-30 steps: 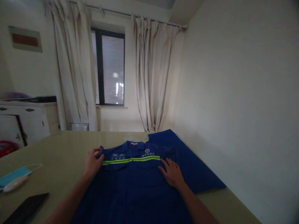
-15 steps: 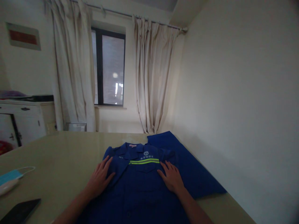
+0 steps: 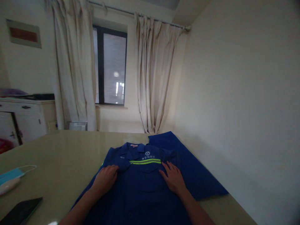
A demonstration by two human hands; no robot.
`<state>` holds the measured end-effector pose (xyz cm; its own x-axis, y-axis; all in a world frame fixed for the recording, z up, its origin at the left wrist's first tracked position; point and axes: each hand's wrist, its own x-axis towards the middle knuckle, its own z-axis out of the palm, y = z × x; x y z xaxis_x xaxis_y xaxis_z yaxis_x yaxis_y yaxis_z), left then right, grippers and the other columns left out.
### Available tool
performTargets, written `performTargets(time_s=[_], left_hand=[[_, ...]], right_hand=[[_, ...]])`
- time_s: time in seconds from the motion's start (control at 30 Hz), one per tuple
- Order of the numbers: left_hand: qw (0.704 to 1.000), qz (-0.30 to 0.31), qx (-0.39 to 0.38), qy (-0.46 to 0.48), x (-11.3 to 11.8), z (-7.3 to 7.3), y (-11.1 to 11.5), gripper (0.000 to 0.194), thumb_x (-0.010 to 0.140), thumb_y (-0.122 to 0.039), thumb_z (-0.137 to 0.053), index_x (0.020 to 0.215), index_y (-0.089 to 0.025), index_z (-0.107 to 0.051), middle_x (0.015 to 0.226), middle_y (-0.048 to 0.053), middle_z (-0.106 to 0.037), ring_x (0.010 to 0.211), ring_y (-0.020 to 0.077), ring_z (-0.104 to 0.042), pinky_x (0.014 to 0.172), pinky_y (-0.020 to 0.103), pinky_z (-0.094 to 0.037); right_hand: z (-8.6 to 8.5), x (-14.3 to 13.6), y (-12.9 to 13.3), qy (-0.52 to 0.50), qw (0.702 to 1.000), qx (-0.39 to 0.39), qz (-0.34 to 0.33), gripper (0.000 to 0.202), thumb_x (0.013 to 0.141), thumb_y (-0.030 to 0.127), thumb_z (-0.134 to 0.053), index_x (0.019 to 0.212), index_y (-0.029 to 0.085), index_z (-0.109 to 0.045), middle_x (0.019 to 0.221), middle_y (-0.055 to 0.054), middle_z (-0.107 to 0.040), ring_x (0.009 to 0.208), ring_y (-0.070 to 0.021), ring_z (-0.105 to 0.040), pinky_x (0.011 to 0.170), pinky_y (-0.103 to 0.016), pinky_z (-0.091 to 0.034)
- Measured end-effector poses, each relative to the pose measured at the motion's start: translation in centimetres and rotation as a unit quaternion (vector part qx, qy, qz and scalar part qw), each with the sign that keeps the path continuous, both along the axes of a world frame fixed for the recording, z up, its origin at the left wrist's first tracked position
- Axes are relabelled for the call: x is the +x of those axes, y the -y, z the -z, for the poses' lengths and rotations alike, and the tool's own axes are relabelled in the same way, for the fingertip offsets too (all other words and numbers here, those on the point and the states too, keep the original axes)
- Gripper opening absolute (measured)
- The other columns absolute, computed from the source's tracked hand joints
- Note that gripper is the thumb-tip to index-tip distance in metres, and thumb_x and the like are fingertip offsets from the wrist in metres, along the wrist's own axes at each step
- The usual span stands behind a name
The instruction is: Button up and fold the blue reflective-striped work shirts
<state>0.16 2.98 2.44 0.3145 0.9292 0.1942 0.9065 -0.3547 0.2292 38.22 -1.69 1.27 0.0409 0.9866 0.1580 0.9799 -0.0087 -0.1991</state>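
A blue work jacket [image 3: 145, 187] lies front up on the table, its collar pointing away from me. A yellow-green and silver reflective band [image 3: 145, 161] crosses the chest, below a round white logo and printed characters. My left hand [image 3: 106, 178] is on the left chest, its fingers bent together and closed on the fabric there; the fingertips are partly hidden. On the opposite side of the chest, by the end of the band, my right hand [image 3: 172, 176] lies flat with fingers spread.
Another piece of blue cloth [image 3: 199, 172] lies beside and partly under the jacket, along the wall. On the left of the glossy table [image 3: 61, 156] are a light blue face mask [image 3: 10, 177], a whitish rounded object [image 3: 9, 186] and a dark phone [image 3: 22, 211]. Curtains and a window stand beyond.
My left hand has gone from spread fingers to bent ones and shifted slightly right. The jacket's left edge now shows with a bit of reflective band. My right hand stays almost still.
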Motion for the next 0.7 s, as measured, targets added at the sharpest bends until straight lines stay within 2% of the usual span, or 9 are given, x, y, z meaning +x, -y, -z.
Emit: performTargets(time_s=[0.1,0.2,0.27,0.33,0.4,0.47,0.57,0.63,0.7], left_hand=[[0.995,0.015,-0.015,0.093,-0.7,-0.6,-0.9,0.042,0.098,-0.036,-0.035,0.116,-0.024,-0.071,0.116,0.006,-0.077,0.108,0.0253,-0.071,0.099,0.039,-0.053],[0.982,0.019,-0.004,0.188,-1.6,0.2,-1.4,0.055,0.102,-0.051,-0.028,0.141,-0.025,-0.057,0.138,0.005,-0.068,0.126,0.0234,-0.063,0.109,0.039,-0.048],[0.990,0.016,0.010,0.141,-2.1,1.7,-1.6,0.060,0.100,-0.054,-0.032,0.150,-0.024,-0.048,0.153,0.007,-0.054,0.140,0.0253,-0.052,0.118,0.045,-0.039],[0.998,0.019,0.003,0.055,-2.8,3.3,-1.8,0.064,0.097,-0.056,-0.038,0.152,-0.024,-0.046,0.160,0.007,-0.044,0.148,0.0281,-0.041,0.123,0.051,-0.030],[1.000,0.015,-0.015,-0.002,-3.8,4.7,-2.4,0.066,0.096,-0.055,-0.038,0.153,-0.023,-0.045,0.162,0.008,-0.039,0.150,0.0287,-0.036,0.124,0.054,-0.026],[1.000,0.010,-0.020,-0.020,-5.1,5.5,-3.4,0.064,0.098,-0.049,-0.032,0.153,-0.019,-0.044,0.162,0.010,-0.038,0.151,0.0276,-0.034,0.125,0.051,-0.027],[0.999,-0.020,-0.011,-0.024,-7.0,5.6,-4.8,0.062,0.097,-0.038,-0.029,0.149,-0.012,-0.050,0.159,0.015,-0.043,0.148,0.0295,-0.039,0.123,0.049,-0.031],[0.997,-0.064,-0.012,-0.030,-7.7,5.1,-5.1,0.060,0.094,-0.031,-0.032,0.147,-0.013,-0.053,0.158,0.016,-0.045,0.146,0.0331,-0.042,0.120,0.054,-0.034],[0.995,-0.092,-0.010,-0.046,-7.4,4.3,-4.9,0.061,0.090,-0.023,-0.035,0.147,-0.016,-0.053,0.158,0.013,-0.045,0.146,0.0342,-0.042,0.119,0.059,-0.034]], right_hand=[[0.1,0.0,0.0,0.002,1.000,0.000,0.002,0.073,0.098,0.075,-0.024,0.153,0.031,-0.046,0.161,-0.008,-0.042,0.148,-0.0278,-0.037,0.121,-0.045,-0.026],[0.0,0.0,0.0,0.003,1.000,0.000,0.003,0.073,0.098,0.074,-0.025,0.152,0.031,-0.047,0.160,-0.007,-0.043,0.148,-0.0283,-0.036,0.121,-0.045,-0.026],[-0.1,0.0,0.1,0.002,1.000,0.001,0.002,0.073,0.099,0.074,-0.025,0.152,0.030,-0.047,0.160,-0.008,-0.043,0.148,-0.0286,-0.036,0.122,-0.045,-0.025],[-0.2,-0.1,0.1,0.001,1.000,0.001,0.001,0.073,0.099,0.073,-0.025,0.152,0.029,-0.047,0.160,-0.008,-0.043,0.149,-0.0286,-0.036,0.122,-0.044,-0.025],[-0.2,0.0,0.1,0.001,1.000,0.001,0.002,0.073,0.099,0.073,-0.025,0.152,0.029,-0.048,0.160,-0.008,-0.043,0.149,-0.0283,-0.036,0.122,-0.044,-0.025],[-0.2,0.0,0.2,0.002,1.000,-0.001,0.001,0.072,0.099,0.073,-0.025,0.152,0.029,-0.047,0.160,-0.007,-0.043,0.149,-0.0278,-0.036,0.122,-0.044,-0.025],[-0.2,0.0,0.2,0.004,1.000,0.001,0.000,0.072,0.099,0.073,-0.024,0.153,0.030,-0.047,0.160,-0.006,-0.043,0.149,-0.0275,-0.035,0.122,-0.044,-0.025],[-0.3,-0.1,0.3,0.005,1.000,0.003,0.001,0.073,0.099,0.074,-0.024,0.152,0.030,-0.047,0.160,-0.007,-0.043,0.149,-0.0276,-0.035,0.122,-0.044,-0.025],[-0.3,-0.2,0.3,0.004,1.000,0.002,0.004,0.072,0.099,0.073,-0.025,0.152,0.030,-0.048,0.159,-0.007,-0.044,0.149,-0.0276,-0.036,0.122,-0.044,-0.025]])
